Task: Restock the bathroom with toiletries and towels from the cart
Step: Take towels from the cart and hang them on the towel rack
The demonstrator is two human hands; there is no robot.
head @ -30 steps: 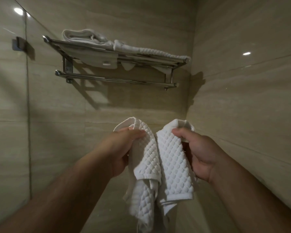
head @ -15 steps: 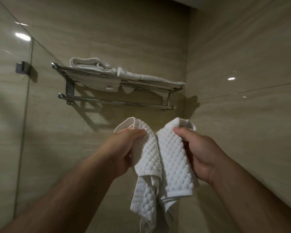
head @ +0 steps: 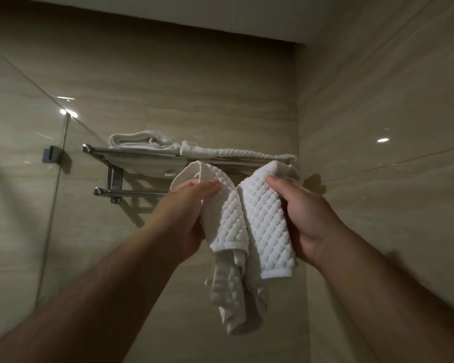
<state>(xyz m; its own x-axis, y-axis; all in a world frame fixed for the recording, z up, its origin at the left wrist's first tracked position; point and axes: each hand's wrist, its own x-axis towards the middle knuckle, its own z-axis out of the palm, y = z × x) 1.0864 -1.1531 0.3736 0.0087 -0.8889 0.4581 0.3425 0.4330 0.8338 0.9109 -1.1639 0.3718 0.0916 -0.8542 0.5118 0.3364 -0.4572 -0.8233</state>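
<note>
A white waffle-textured towel (head: 249, 231) hangs bunched between both hands, its lower end dangling. My left hand (head: 186, 213) grips its left top corner and my right hand (head: 307, 218) grips the right top corner, thumbs on the front. The towel's top edge is level with the chrome wall rack (head: 142, 153) and covers part of its lower bar (head: 131, 192). Two folded white towels lie on the rack's shelf: a smooth one (head: 139, 140) at the left, a waffle one (head: 236, 153) at the right.
Beige tiled walls meet in a corner (head: 298, 127) just right of the rack. A glass panel (head: 24, 179) with a metal clamp (head: 51, 158) stands at the left. The ceiling edge shows at the top.
Both hands have raised the towel from below the rack up to the level of its bars. The view has tilted upward, so the rack sits lower in the frame.
</note>
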